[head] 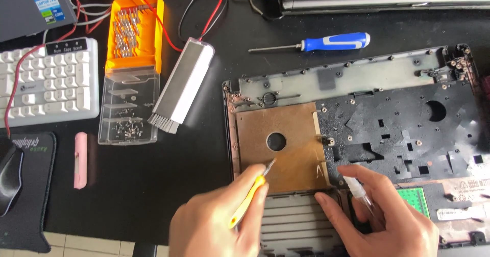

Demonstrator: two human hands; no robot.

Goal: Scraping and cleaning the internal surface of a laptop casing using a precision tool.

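An opened laptop base (388, 78) lies upside down on the black table, with a brown foil panel (286, 129) that has a round hole. My left hand (217, 224) grips a small yellow-handled tool (248, 198) whose metal tip rests on the brown panel just below the hole. My right hand (380, 216) rests on the base's lower edge and holds a small clear plastic bottle (357, 189) between its fingers.
A blue-handled screwdriver (326, 42) lies above the base. To the left are a grey brush (181, 86), an orange screwdriver-bit case (135, 30) on a clear tray (127, 111), a pink stick (80, 160), a white keyboard (48, 81), a mouse (9, 178) and red wires (153, 12).
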